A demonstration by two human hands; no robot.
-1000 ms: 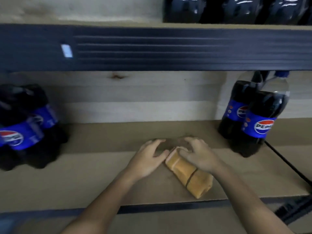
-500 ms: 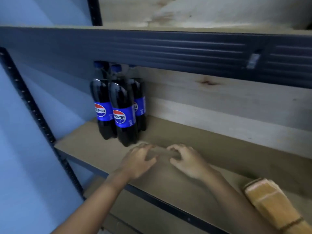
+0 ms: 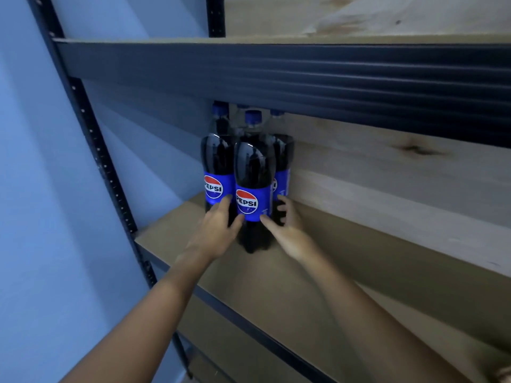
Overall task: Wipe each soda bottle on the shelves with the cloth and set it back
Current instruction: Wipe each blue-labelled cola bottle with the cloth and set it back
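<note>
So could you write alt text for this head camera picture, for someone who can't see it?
Two bare hands reach in around the front Pepsi bottle in a cluster of bottles on a wooden shelf: the left hand on its left side, the right hand on its right. A dark metal shelf beam crosses above, with a blue wall to the left.

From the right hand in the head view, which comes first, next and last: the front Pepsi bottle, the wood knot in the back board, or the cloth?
1. Front Pepsi bottle: held between the right hand and the other hand.
2. Wood knot: up to the right, on the back board.
3. Cloth: bottom right corner, only its edge shows.
</note>
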